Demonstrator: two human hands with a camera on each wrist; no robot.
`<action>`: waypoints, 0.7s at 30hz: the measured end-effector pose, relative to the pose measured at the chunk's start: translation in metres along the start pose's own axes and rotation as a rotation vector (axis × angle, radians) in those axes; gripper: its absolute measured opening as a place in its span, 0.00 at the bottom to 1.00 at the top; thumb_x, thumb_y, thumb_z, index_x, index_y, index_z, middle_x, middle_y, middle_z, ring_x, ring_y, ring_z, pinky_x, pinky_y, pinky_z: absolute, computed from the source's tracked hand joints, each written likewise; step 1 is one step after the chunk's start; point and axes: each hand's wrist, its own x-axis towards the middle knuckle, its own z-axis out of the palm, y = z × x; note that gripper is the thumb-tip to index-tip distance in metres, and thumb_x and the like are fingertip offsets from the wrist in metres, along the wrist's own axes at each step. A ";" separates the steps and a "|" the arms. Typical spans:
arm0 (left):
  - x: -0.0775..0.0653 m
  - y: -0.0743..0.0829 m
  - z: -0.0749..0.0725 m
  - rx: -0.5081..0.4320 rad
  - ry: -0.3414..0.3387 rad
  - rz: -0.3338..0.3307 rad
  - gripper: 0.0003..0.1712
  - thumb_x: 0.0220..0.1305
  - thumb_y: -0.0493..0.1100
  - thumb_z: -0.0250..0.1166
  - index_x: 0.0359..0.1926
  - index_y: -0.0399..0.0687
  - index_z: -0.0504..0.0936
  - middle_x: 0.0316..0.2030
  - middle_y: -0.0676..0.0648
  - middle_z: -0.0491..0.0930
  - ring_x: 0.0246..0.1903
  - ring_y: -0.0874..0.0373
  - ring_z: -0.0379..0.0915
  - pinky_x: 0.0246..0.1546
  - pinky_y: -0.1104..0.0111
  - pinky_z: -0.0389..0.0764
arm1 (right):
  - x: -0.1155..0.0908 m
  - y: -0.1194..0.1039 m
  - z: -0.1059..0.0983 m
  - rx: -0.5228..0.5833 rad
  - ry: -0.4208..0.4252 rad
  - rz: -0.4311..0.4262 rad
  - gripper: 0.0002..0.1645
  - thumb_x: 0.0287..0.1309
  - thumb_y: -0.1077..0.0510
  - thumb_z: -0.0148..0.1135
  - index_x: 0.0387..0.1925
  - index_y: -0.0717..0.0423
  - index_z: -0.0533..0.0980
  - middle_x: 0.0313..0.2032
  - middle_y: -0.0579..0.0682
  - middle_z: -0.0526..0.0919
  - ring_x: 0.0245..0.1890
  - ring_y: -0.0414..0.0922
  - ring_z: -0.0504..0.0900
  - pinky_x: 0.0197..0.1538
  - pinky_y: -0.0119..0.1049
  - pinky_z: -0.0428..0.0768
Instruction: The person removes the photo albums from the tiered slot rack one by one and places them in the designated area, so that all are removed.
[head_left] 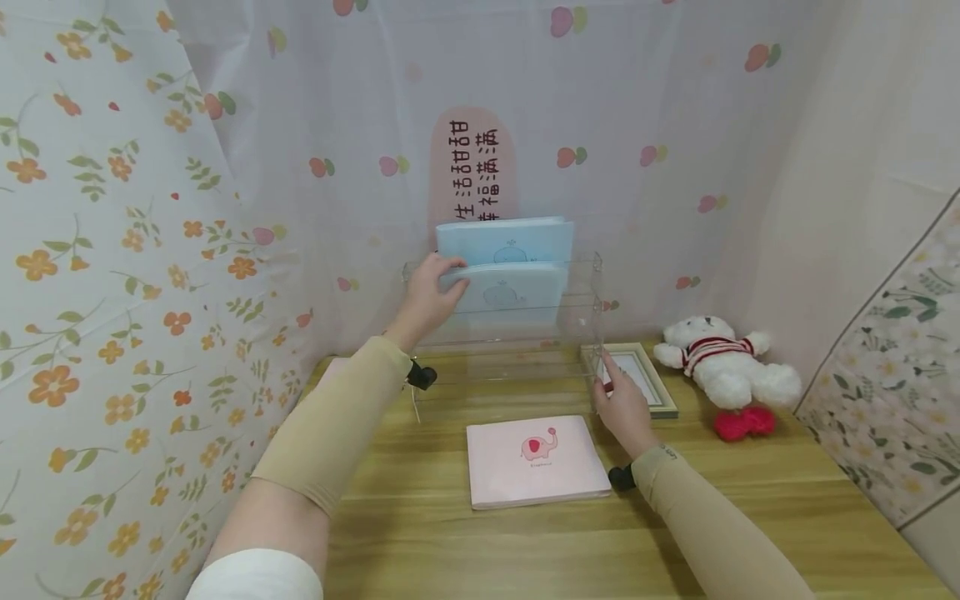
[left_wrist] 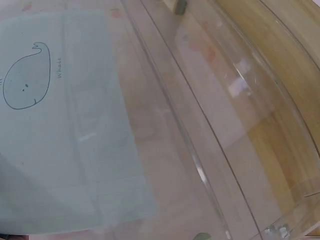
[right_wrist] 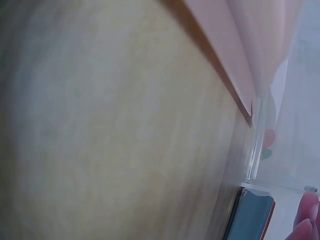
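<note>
In the head view, my left hand (head_left: 426, 302) pinches the upper left corner of a pale blue booklet (head_left: 517, 293) with a whale drawing. Behind it a second blue whale booklet (head_left: 476, 240) stands upright, rising higher. Both are at a clear acrylic rack (head_left: 597, 321) on the table. My right hand (head_left: 625, 414) grips the lower right end of that rack; its fingertips (right_wrist: 306, 216) show at the edge of the right wrist view. A pink elephant booklet (head_left: 536, 467) lies flat in front. The left wrist view shows the whale booklet (left_wrist: 75, 140) through clear panels.
Right of the rack a picture frame (head_left: 663, 387) lies on the wooden table (head_left: 450, 550). Beside it are a white plush bear (head_left: 723, 367) in a striped top and a red fuzzy thing (head_left: 744, 423). Patterned curtains (head_left: 112, 250) enclose the table.
</note>
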 end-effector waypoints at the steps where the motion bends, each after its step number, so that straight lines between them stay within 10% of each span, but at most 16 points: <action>1: -0.002 0.001 -0.003 -0.002 0.020 0.018 0.16 0.76 0.40 0.70 0.61 0.44 0.87 0.57 0.39 0.83 0.62 0.43 0.79 0.71 0.49 0.78 | 0.000 -0.001 0.000 -0.003 -0.001 -0.001 0.37 0.81 0.53 0.56 0.85 0.53 0.62 0.43 0.66 0.87 0.35 0.59 0.85 0.37 0.51 0.82; 10: -0.028 0.009 -0.040 -0.020 0.185 0.187 0.14 0.71 0.36 0.74 0.55 0.39 0.89 0.47 0.36 0.82 0.43 0.45 0.78 0.41 0.66 0.73 | 0.003 -0.004 -0.002 -0.003 -0.004 -0.006 0.38 0.81 0.55 0.58 0.85 0.54 0.62 0.42 0.66 0.86 0.34 0.58 0.83 0.36 0.50 0.80; 21: -0.080 0.003 -0.087 -0.023 0.120 0.054 0.11 0.72 0.39 0.73 0.53 0.46 0.90 0.45 0.43 0.83 0.43 0.52 0.80 0.41 0.62 0.80 | 0.000 -0.001 -0.002 -0.003 -0.022 0.008 0.38 0.82 0.54 0.56 0.86 0.53 0.61 0.43 0.66 0.86 0.31 0.54 0.81 0.32 0.43 0.76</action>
